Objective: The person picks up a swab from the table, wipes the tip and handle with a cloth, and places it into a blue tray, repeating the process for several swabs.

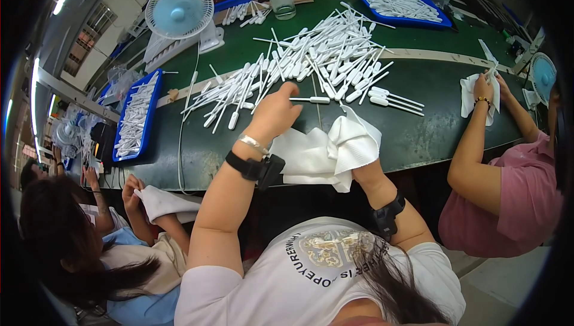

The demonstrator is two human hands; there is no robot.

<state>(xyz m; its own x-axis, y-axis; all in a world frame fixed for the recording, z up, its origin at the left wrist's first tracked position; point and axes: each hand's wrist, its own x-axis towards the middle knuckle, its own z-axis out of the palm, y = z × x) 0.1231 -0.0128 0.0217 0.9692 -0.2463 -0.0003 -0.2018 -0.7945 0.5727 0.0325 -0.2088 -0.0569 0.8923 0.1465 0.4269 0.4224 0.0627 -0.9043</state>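
Hands (275, 112) apart, both forearms (229, 206) forward

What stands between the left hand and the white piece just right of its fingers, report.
Nothing visible: the white piece points its thin end at the left hand; whether they touch, I cannot tell. The pile lies beyond.

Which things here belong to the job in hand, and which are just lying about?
Apparently in use:
- White cloth, draped over the right hand
- White plastic sticks, piled by the left hand; its grip is unclear
- Blue tray of similar sticks, probably

Apparently just nearby:
- Fan
- Glass jar
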